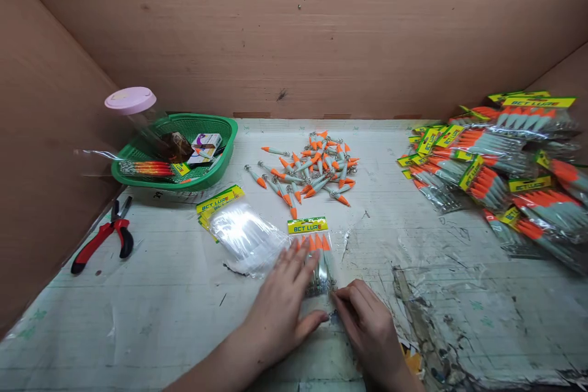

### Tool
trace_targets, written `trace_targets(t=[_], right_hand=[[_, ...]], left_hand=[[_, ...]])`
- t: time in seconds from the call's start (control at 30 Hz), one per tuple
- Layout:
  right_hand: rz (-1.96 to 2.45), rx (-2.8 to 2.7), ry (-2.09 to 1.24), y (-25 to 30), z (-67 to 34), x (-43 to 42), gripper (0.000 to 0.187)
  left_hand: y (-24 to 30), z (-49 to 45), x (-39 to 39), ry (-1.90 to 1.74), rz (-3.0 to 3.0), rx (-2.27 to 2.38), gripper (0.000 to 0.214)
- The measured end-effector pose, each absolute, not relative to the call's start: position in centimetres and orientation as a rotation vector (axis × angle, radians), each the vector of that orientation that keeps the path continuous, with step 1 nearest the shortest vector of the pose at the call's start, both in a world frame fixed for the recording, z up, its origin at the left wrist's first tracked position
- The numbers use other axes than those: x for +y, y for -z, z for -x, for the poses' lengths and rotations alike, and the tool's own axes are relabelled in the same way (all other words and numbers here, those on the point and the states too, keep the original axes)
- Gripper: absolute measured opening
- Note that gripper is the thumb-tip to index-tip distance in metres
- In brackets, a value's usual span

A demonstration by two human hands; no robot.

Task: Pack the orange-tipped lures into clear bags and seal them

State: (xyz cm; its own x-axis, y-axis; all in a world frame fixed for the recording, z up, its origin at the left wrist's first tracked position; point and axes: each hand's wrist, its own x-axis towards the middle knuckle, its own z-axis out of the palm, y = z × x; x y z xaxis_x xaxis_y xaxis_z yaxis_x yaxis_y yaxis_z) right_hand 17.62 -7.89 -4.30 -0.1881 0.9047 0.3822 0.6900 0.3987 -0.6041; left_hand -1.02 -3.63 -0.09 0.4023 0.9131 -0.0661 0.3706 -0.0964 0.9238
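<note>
A clear packet of fishing lures (327, 262) with a yellow "BCT LURE" header lies flat on the table in front of me. Its lures have orange tips and pale bodies, with metal hooks at the near end. My left hand (281, 303) rests on the packet's left side, fingers stretched out and covering part of it. At the lower right corner, my right hand (370, 321) is closed in a pinch on the packet's edge. Flat clear bags (248, 239) with yellow headers are stacked just left of the packet. Beyond it is a heap of loose lures (316, 174).
A green basket (232, 141) at the back left holds a jar with a pink lid (131, 100), a small box and a lure packet. Red-and-black pliers (105, 236) lie at the left. Filled lure packets (487, 180) are piled at the right. Board walls surround the worn tabletop.
</note>
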Motion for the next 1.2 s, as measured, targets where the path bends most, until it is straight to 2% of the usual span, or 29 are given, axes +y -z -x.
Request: trace_targets(t=[0.23, 0.43, 0.5, 0.6, 0.67, 0.83, 1.03, 1.13, 1.2], right_hand=[[1.339, -1.979, -0.345, 4.1, -18.0, -7.4, 0.015], [1.427, -1.973, -0.309, 4.4, -18.1, -7.2, 0.016], [1.430, -1.970, -0.330, 3.8, -18.5, -7.4, 0.010], [1.415, -1.916, -0.407, 2.2, -19.1, -8.1, 0.005], [1.359, -1.911, -0.530, 1.2, -19.0, -8.6, 0.005], [1.099, -2.054, -0.940, 1.6, -16.6, -8.8, 0.020], [1.233, -2.144, -0.891, 4.0, -14.9, -8.0, 0.013], [1.164, -2.232, -0.807, 4.0, -15.0, -7.7, 0.013], [1.098, -2.212, -0.893, 3.2, -15.4, -7.8, 0.013]], left_hand=[[3.4, -0.6, -3.6, -0.711, -1.802, 1.064, 0.054], [2.8, -0.5, -3.7, -0.650, -1.985, 1.104, 0.055], [2.3, -0.2, -4.5, -0.678, -1.994, 1.186, 0.060], [1.8, 0.4, -6.6, -0.793, -1.775, 1.465, 0.069], [1.7, 0.5, -7.9, -0.787, -1.467, 1.579, 0.066], [2.3, -0.1, -8.6, -0.790, -0.906, 1.461, 0.062], [2.2, -0.1, -7.9, -0.810, -0.762, 1.401, 0.065], [2.1, -0.1, -8.0, -0.816, -0.759, 1.414, 0.065], [2.2, -0.3, -8.0, -0.837, -0.770, 1.435, 0.063]])
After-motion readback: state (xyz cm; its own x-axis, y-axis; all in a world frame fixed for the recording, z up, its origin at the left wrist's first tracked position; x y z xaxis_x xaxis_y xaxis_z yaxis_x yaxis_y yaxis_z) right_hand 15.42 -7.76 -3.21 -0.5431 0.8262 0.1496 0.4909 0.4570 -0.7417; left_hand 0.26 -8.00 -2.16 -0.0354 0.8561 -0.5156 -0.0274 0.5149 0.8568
